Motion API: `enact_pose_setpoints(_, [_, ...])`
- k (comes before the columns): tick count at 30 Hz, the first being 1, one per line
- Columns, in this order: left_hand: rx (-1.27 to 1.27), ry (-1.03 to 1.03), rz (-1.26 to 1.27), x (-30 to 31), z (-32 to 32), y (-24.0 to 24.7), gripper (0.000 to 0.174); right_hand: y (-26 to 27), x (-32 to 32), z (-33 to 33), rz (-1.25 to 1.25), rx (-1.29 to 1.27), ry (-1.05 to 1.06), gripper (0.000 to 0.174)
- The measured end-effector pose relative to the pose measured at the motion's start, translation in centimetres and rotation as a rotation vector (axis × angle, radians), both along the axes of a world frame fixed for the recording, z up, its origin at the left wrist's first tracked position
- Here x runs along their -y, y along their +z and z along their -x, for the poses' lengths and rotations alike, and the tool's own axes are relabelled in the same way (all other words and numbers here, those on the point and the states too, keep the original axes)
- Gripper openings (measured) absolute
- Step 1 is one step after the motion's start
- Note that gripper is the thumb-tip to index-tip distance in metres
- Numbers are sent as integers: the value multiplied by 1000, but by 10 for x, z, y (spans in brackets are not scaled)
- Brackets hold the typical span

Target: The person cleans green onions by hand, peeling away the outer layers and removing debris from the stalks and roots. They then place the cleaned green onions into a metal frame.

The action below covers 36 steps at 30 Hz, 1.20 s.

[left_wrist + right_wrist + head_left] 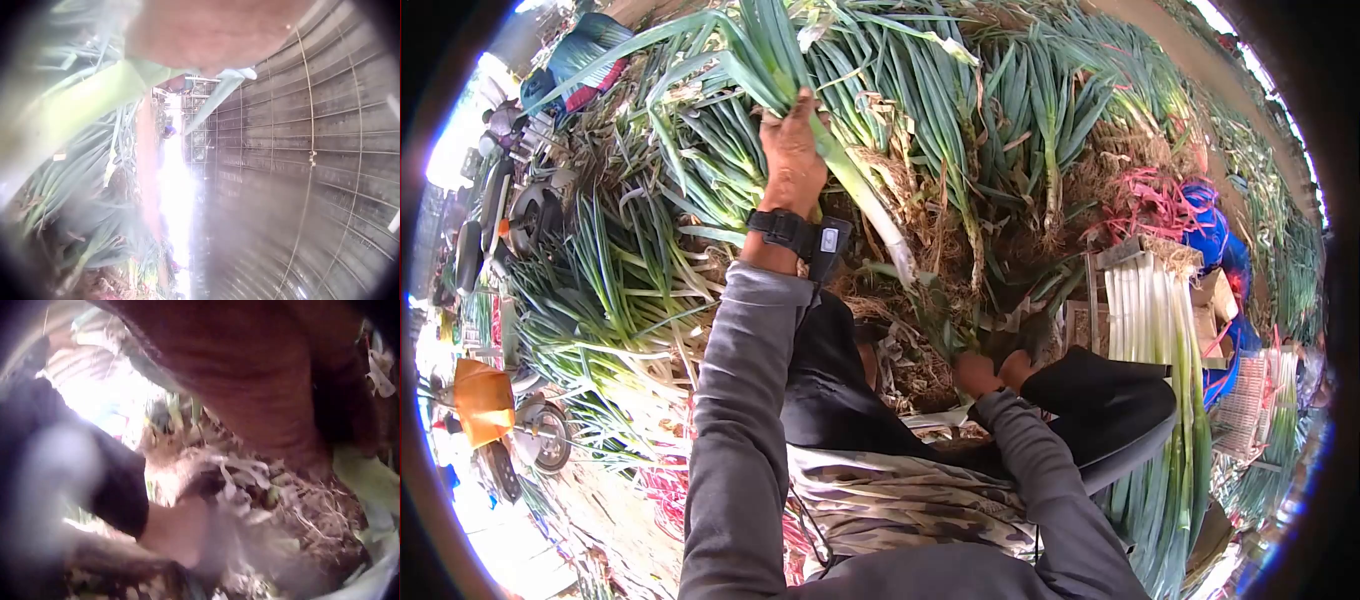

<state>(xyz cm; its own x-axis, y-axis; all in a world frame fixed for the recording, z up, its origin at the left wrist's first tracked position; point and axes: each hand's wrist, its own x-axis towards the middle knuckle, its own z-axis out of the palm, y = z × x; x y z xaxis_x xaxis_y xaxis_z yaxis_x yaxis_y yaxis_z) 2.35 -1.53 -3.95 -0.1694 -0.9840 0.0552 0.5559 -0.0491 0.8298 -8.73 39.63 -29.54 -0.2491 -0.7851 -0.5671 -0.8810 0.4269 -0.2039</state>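
In the head view my left hand [792, 160] grips a long green onion [862, 195] at the base of its leaves. Its pale stem slants down to the right, and its leaves fan out above the hand. The same stem [75, 106] crosses the left wrist view, blurred. My right hand [977, 375] is low, beside a bare foot [1015, 370], with green outer leaves [940, 315] running from the stem's lower end toward it. In the right wrist view its fingers pinch a green leaf strip [369, 481] over the litter.
Rows of green onions [920, 90] lie in front, with another heap [615, 260] at the left. A bundle of white-stemmed onions [1150, 310] lies by my right knee. Pink ties [1145, 205], a blue bag [1205, 215] and a parked motorbike [540, 430] are around. Peelings [300, 512] cover the ground.
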Motion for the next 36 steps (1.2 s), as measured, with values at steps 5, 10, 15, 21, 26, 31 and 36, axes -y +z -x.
enact_pose_setpoints(5, [54,13,-37,0,-14,13,31,96,44,15,634,-109,-100,32])
enact_pose_setpoints(10, [-27,1,-139,25,-20,1,30,150,113,-19,1091,85,-269,46])
enact_pose_setpoints(15, [-61,-8,-187,32,-21,3,59,109,127,-12,757,830,-631,38])
enact_pose_setpoints(21, [-393,-261,-145,37,-29,11,49,181,133,2,774,1600,-776,33])
enact_pose_setpoints(26, [-329,-49,-162,59,-31,-17,35,242,116,1,342,1018,-432,28])
enact_pose_setpoints(31, [-86,166,-447,70,-22,-52,27,248,81,-10,666,672,-148,29])
enact_pose_setpoints(36, [0,168,-508,62,-5,-56,31,271,46,-12,610,475,-147,22])
